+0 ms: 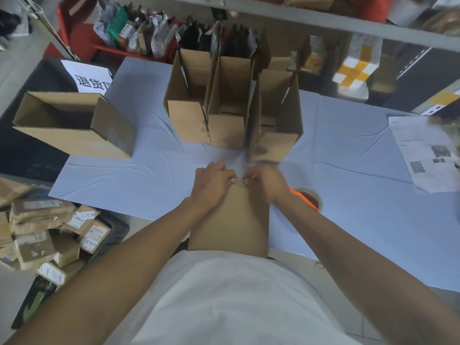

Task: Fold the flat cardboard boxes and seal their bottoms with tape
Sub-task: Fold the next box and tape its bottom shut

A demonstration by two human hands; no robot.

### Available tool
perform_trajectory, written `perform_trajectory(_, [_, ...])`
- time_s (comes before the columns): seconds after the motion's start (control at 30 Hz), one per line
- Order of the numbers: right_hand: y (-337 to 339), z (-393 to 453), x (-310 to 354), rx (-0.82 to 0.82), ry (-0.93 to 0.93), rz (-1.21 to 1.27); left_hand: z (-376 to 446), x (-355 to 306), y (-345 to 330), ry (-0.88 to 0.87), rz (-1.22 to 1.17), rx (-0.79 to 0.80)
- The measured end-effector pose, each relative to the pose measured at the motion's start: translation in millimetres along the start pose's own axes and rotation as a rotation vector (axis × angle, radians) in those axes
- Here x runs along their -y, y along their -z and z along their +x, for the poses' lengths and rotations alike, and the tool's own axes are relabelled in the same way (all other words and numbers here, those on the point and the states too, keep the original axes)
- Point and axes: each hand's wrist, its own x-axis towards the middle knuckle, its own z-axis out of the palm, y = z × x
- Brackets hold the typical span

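I'm looking down at a cardboard box [230, 220] standing at the near table [348, 150] edge, against the person's white shirt [224, 302]. Its near end is cut off by the shirt. The left hand [212, 184] and right hand [265, 183] both have fingers curled over the box's far top edge, gripping it; fingertips are hidden behind the cardboard. A tape roll [307, 196] with an orange part sits just right of the right wrist, half hidden by the arm. Far across the table stand three open boxes [231, 108] side by side, insides shadowed, contents unclear. One more open box [72, 123] lies on its side far left. Near left, taped parcels [42, 232] pile up, labels too blurry to read.
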Motion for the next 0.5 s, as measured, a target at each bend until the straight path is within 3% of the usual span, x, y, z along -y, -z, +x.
perform_trajectory(0.17, [5, 15, 5, 0.087, -0.088, 0.114, 10, -4, 14, 0.094, -0.030, 0.125])
perform_trajectory(0.27, [8, 20, 6, 0.020, -0.093, 0.086, 1, -12, 9, 0.204, 0.206, 0.014])
perform_trajectory(0.33, [10, 18, 6, -0.039, -0.118, 0.075, -12, -19, 2, 0.290, 0.210, -0.065])
perform_trajectory(0.5, [10, -1, 0, -0.098, -0.255, 0.213, -18, -30, -23, 0.307, 0.243, 0.080])
